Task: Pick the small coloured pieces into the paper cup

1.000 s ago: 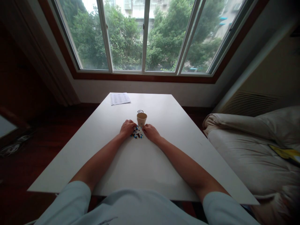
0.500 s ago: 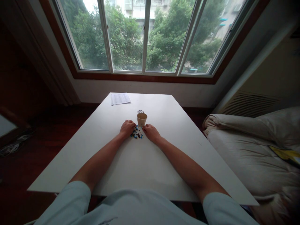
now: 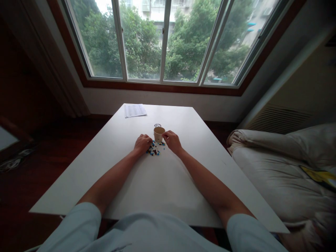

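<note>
A brown paper cup stands upright on the white table. Small blue, dark and light pieces lie scattered in front of it, too small to name. My right hand is raised at the cup's right side, fingertips pinched together close to the rim; whatever is between them is too small to see. To the left of the pieces, my left hand rests on the table with curled fingers, its fingertips at the edge of the pile. What those fingers hold, if anything, is hidden.
Just behind the cup lies a small round, dark-rimmed item. Printed papers lie at the far left of the white table. A light sofa stands to the right, and a window is beyond the table.
My right hand has risen from the tabletop beside the pieces to the cup's right rim, uncovering more pieces under it. My left hand has stayed in place.
</note>
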Demonstrator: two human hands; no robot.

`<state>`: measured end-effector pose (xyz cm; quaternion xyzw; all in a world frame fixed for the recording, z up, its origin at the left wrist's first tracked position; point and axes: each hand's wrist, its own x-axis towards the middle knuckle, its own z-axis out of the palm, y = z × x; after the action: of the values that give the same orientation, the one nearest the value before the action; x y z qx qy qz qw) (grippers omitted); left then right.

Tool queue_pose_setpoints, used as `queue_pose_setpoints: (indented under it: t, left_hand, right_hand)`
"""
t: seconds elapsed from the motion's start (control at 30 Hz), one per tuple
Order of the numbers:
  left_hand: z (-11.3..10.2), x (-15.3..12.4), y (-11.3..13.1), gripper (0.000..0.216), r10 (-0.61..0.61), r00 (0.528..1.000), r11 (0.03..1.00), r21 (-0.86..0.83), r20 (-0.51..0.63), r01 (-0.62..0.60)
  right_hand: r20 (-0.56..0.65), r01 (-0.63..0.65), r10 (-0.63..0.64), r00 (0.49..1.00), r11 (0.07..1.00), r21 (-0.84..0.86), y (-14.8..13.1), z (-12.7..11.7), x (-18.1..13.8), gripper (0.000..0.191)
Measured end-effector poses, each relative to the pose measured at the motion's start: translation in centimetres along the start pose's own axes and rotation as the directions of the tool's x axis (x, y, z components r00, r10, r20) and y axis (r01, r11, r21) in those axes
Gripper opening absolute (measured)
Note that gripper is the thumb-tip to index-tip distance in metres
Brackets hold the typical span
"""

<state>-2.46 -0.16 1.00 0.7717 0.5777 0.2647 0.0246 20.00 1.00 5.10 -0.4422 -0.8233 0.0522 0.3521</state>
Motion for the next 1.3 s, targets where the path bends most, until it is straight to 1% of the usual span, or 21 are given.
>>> queue_pose_setpoints:
  t: [0.1,0.23,0.3,0.37,0.47,0.53,0.63,0.87,0.93,1.03,1.3]
  left_hand:
    - [0.0,0.0,0.0,0.026,-0.006,1.000,1.000,0.012,0.004,0.006]
    - [0.1,-0.2,-0.1,0.027,-0.001,1.000,1.000,0.025,0.010,0.001]
    - [0.1,-0.2,-0.2,0.027,0.010,1.000,0.999,0.034,0.006,-0.010]
    - [0.1,-0.3,-0.3,0.027,0.013,1.000,0.999,0.043,0.003,-0.014]
    - [0.1,-0.2,-0.5,0.027,-0.004,1.000,0.998,0.056,0.000,0.004]
    - [0.2,-0.2,-0.5,0.027,-0.014,1.000,0.998,0.062,-0.005,0.014]
    - [0.3,-0.2,-0.6,0.027,-0.017,1.000,0.998,0.063,-0.011,0.017]
    - [0.4,-0.3,-0.5,0.028,-0.021,1.000,0.998,0.065,-0.017,0.022]
    - [0.4,-0.3,-0.4,0.027,-0.028,1.000,0.997,0.068,-0.015,0.029]
    - [0.4,-0.3,-0.3,0.027,-0.038,0.999,0.996,0.074,-0.015,0.039]
    - [0.4,-0.4,-0.1,0.026,-0.032,0.999,0.996,0.078,-0.014,0.033]
  right_hand:
    - [-0.089,-0.013,0.019,0.996,0.997,0.072,-0.1,-0.6,1.2,0.021]
    - [-0.157,-0.017,0.044,0.987,0.985,0.173,0.3,-0.3,3.2,0.017]
    - [-0.164,-0.039,0.081,0.983,0.970,0.242,0.7,0.1,4.2,0.016]
    - [-0.140,-0.105,0.158,0.977,0.939,0.327,1.4,0.6,5.0,0.016]
    - [-0.072,-0.200,0.267,0.961,0.850,0.487,2.6,1.3,5.9,0.017]
    - [-0.034,-0.246,0.328,0.944,0.771,0.588,3.4,1.6,6.3,0.021]
    - [0.037,-0.288,0.370,0.928,0.651,0.702,4.4,2.0,6.4,0.026]
    - [0.214,-0.396,0.425,0.880,0.404,0.825,5.2,2.4,6.4,0.033]
    - [0.245,-0.411,0.426,0.871,0.357,0.839,5.1,2.4,6.4,0.034]
    - [0.256,-0.415,0.420,0.871,0.349,0.840,5.0,2.3,6.3,0.033]
    - [0.203,-0.386,0.416,0.886,0.420,0.821,4.8,2.0,6.1,0.031]
